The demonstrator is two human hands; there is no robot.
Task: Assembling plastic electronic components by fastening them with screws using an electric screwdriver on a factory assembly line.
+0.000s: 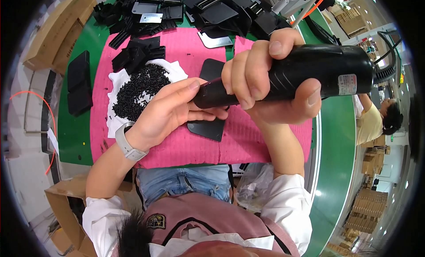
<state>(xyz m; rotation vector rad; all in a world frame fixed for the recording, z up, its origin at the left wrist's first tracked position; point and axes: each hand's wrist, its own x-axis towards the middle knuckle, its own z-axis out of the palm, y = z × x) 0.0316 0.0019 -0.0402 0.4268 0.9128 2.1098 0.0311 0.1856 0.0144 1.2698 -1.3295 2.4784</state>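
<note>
A black electric screwdriver [327, 66] is gripped in my right hand [261, 79], its cord running off to the right. The fingers of my left hand [164, 106] are around the tool's front end, with the thumb on top; whether a screw is pinched there is hidden. Below both hands lies a flat black plastic part [207, 129] on the pink foam mat [164, 153], its middle covered by the hands and tool. To the left, a heap of small black screws [137, 91] sits on a white cloth [116, 123].
Black plastic parts [137, 53] and metal plates [212, 40] pile up along the mat's far side. Two dark flat pieces [79, 79] rest on the green table [73, 142] at left. Cardboard boxes [57, 31] stand beyond. A person [376, 122] is at the far right.
</note>
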